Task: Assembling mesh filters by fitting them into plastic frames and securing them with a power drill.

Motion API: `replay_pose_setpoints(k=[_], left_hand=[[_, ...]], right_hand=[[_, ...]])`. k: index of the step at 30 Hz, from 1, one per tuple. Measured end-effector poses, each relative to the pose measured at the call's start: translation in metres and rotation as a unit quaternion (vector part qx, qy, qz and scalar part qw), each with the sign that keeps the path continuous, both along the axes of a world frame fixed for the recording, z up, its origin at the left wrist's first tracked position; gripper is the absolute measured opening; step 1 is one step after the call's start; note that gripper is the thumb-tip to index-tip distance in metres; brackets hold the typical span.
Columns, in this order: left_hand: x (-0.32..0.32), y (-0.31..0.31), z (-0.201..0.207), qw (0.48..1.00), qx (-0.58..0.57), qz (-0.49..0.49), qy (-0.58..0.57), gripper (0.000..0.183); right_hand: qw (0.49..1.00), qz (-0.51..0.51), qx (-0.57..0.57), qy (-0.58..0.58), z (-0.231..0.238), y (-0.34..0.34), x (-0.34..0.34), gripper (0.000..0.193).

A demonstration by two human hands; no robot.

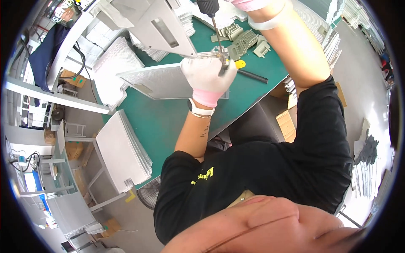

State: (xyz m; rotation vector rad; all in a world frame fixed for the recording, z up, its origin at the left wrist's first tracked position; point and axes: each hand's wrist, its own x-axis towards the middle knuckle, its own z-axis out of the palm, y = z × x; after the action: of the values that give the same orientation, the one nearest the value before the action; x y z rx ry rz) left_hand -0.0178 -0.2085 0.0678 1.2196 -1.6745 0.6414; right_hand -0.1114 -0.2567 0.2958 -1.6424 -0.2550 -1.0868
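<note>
My left hand (207,80), in a white glove with a pink cuff, is closed around a small grey fitting (220,54) at the corner of a pale housing (158,31) with a long slot. The long bit of a black power screwdriver (208,6) comes down from the top edge and meets the fitting. My right hand (248,4) shows only its pink glove cuff at the top edge; its fingers are out of the picture. Under my left hand a flat grey mesh panel (162,82) leans over the green table. A black-handled tool (253,76) with a yellow end lies just right of that hand.
Several grey-green moulded parts (244,43) lie on the green table (147,118) beyond the tool. Stacked white sheets (122,147) stand at its left edge, with more white sheets (114,69) farther back. A white frame post (59,99) and a floor fan (148,194) are to the left.
</note>
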Motion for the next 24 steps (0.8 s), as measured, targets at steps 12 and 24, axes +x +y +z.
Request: replay_pose_setpoints(k=[12,24], left_hand=[[-0.007,0.002,0.000,0.999,0.006,-0.044,0.018,0.010],[-0.008,0.009,0.013,0.996,0.077,-0.048,-0.014,0.012]], right_hand=[[0.992,0.056,0.106,0.031,-0.051,-0.017,0.006,0.022],[0.930,0.346,0.109,0.053,-0.088,-0.060,0.041,0.029]])
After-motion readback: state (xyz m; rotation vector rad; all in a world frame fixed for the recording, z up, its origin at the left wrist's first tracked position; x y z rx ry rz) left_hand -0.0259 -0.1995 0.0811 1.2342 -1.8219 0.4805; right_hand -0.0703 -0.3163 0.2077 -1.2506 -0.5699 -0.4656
